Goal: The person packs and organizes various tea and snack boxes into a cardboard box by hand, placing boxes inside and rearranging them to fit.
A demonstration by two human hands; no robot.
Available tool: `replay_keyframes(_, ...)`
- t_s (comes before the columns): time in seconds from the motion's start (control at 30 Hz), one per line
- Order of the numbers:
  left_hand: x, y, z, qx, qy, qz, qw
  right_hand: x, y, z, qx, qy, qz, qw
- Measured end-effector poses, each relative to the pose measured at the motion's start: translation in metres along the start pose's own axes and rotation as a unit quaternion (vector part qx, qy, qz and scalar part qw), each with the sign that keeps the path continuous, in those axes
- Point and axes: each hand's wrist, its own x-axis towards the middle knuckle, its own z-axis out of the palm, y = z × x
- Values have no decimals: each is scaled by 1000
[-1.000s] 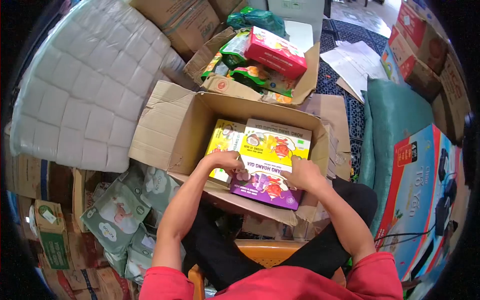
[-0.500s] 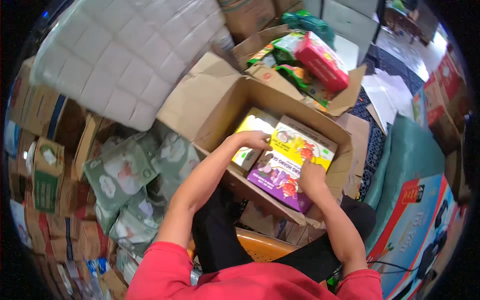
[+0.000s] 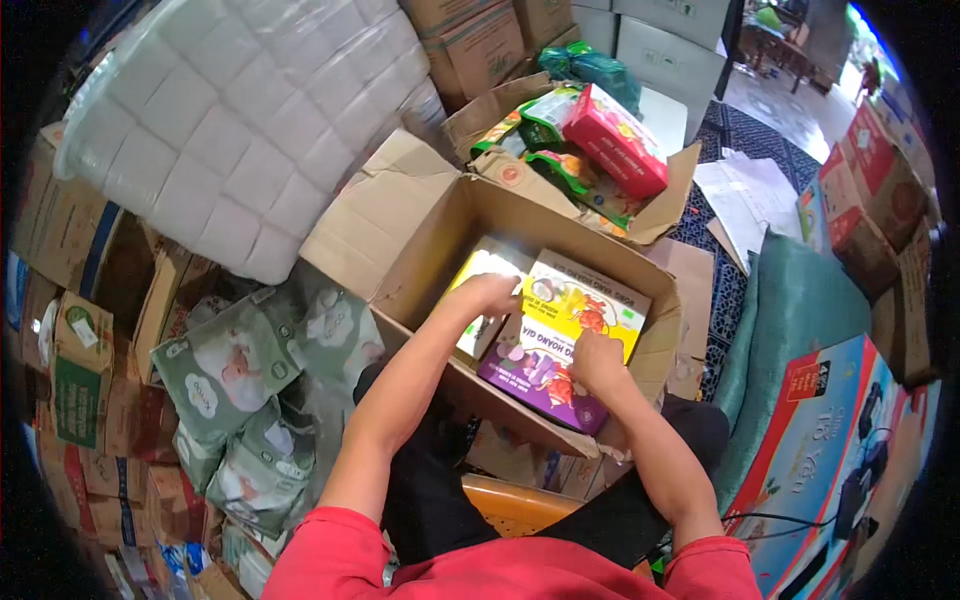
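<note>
An open cardboard carton (image 3: 410,285) stands before me, its left flap folded outward. Inside lie a yellow-and-white box (image 3: 630,312), a purple-and-white box (image 3: 530,375) in front of it, and another yellow box (image 3: 478,262) at the left. My left hand (image 3: 488,295) rests over the left yellow box, beside the other two; its fingertips are hard to make out. My right hand (image 3: 598,362) is on the right part of the yellow and purple boxes, fingers curled down, and what they grip, if anything, is hidden.
Behind the carton, a second open carton (image 3: 500,170) holds green packets and a red box (image 3: 617,140). Green diaper packs (image 3: 230,370) lie left, below a white wrapped bale (image 3: 240,130). A teal cushion (image 3: 795,320) and blue-red box (image 3: 820,430) stand right.
The view has turned, so the carton appears farther right than a second ago. Both hands remain at the boxes inside, with the right fingers now more curled.
</note>
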Motion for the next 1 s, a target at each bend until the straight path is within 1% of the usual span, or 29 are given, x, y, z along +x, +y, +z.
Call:
replay_keyframes(0.03,2,-4,2,17,20,13,1000,0,1,-2,6,-9,-4,1000)
replay_keyframes(0.07,4,-8,3,20,15,9,1000,1,1,-4,12,-18,-9,1000)
replay_keyframes(0.1,4,-9,2,23,9,5,1000,0,0,-13,53,-30,0,998)
replay_keyframes(0.13,4,-10,2,26,3,2,1000,1,-1,-18,77,-39,-13,996)
replay_keyframes(0.17,2,-11,3,15,19,0,1000,3,-1,-23,100,-48,-26,993)
replay_keyframes(0.2,0,-13,0,-21,48,46,998,5,-1,-28,123,-58,-39,990)
replay_keyframes(0.27,-11,-7,-11,-96,103,140,980,6,-4,-37,163,-43,-93,981)
replay_keyframes(0.3,-20,6,-28,-200,128,175,955,8,-5,-43,183,-33,-113,976)
replay_keyframes(0.33,-31,25,-53,-297,151,211,919,14,-4,-51,204,-19,-133,970)
replay_keyframes(0.37,-39,43,-78,-446,154,213,855,23,-1,-58,231,20,-172,958)
replay_keyframes(0.4,-36,54,-99,-493,201,226,816,33,0,-64,256,55,-212,941)
replay_keyframes(0.43,-19,58,-118,-469,263,222,814,44,3,-69,280,89,-253,922)
replay_keyframes(0.47,3,67,-138,-482,316,201,792,62,8,-70,280,130,-222,925)
replay_keyframes(0.5,35,71,-155,-453,400,194,773,58,15,-96,396,223,-233,860)
replay_keyframes(0.53,76,70,-169,-485,428,131,751,73,23,-97,467,258,-192,824)
replay_keyframes(0.57,118,65,-181,-480,429,54,763,81,31,-104,564,260,-163,767)
replay_keyframes(0.6,146,70,-195,-490,388,-51,779,86,39,-110,654,261,-132,697)
replay_keyframes(0.67,208,69,-202,-561,303,-137,758,93,52,-113,730,271,-78,622)
replay_keyframes(0.7,241,61,-199,-529,313,-139,776,97,59,-113,764,274,-50,582)
replay_keyframes(0.73,274,49,-194,-497,324,-140,793,100,65,-112,763,283,-39,580)
replay_keyframes(0.8,291,56,-187,-460,358,-134,801,103,73,-105,764,294,-15,575)
replay_keyframes(0.87,265,76,-183,-447,412,-125,784,107,78,-100,773,300,6,559)
replay_keyframes(0.9,262,79,-179,-466,448,-115,754,108,81,-99,777,301,14,552)
replay_keyframes(0.97,238,85,-169,-499,463,-98,726,110,87,-100,776,312,46,546)
replay_keyframes(1.0,230,84,-166,-513,472,-86,712,112,90,-101,776,329,58,534)
